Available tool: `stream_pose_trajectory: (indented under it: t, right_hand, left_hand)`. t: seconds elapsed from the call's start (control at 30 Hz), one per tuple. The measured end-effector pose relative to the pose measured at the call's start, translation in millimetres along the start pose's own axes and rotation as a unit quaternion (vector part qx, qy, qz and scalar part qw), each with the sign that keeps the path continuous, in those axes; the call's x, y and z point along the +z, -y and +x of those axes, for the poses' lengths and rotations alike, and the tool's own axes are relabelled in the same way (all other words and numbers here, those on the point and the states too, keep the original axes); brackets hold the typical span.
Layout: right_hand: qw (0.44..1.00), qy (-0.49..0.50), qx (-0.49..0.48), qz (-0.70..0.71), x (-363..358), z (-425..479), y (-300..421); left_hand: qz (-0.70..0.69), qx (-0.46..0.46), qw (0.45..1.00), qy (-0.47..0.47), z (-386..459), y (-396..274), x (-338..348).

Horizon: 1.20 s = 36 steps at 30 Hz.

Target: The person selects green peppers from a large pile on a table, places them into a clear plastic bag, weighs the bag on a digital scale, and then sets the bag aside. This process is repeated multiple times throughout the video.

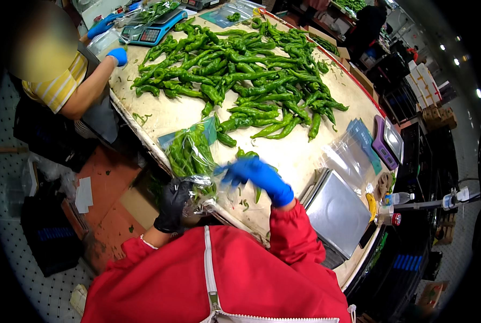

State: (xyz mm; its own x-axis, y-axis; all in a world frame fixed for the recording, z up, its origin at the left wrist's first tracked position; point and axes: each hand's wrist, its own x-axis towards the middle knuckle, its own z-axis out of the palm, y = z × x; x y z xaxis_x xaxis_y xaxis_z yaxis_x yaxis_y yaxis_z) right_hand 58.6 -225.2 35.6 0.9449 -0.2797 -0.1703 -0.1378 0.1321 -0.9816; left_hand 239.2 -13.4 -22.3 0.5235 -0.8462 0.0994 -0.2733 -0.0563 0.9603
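My left hand (175, 204), in a black glove, grips the gathered end of a clear plastic bag (192, 151) filled with long green peppers. The bag lies at the near edge of the table (301, 155), with a teal printed band at its far end. Close to the bag's right side is my right hand (256, 175), in a blue glove. Its fingers are blurred by motion, and whether they touch the film is not clear. A few peppers lie partly hidden under and behind this hand. Beyond both hands spreads a large heap of loose green peppers (244, 76).
At right stand a steel-topped scale (337, 212), flat plastic bags (351, 149), a purple scale (384, 149), a banana (371, 206) and a bottle (398, 198). On the left a co-worker's gloved hand (118, 56) is near a blue scale (153, 32). Black crates (50, 234) line the floor.
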Motion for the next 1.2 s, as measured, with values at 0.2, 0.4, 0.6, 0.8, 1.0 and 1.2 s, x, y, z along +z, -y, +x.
stream_pose_trajectory:
  t: [0.2,0.4,0.6,0.8,1.0,1.2]
  right_hand:
    - [0.713,-0.314,-0.012,-0.627,-97.9,117.7,-96.5]
    - [0.635,-0.275,-0.021,-0.721,-132.4,155.9,-97.8]
    - [0.915,-0.279,0.065,-0.283,-91.7,54.9,-36.2]
    - [0.853,-0.237,-0.200,0.419,-1.3,-105.2,-16.6]
    - [0.832,-0.412,-0.164,0.334,74.0,-228.7,-22.5]
    - [0.729,-0.661,-0.101,0.146,161.5,-324.4,-33.9]
  left_hand:
    - [-0.227,-0.147,0.963,0.022,15.1,-39.7,3.6]
    - [-0.159,-0.078,0.983,-0.042,51.2,-52.8,-34.1]
    - [-0.067,0.002,0.997,-0.037,123.1,-76.7,-59.8]
    - [0.086,0.518,0.851,0.010,221.4,-139.0,31.2]
    - [-0.043,0.565,0.815,0.122,201.4,-239.3,140.3]
    - [-0.374,0.320,0.799,0.345,80.2,-272.3,263.2]
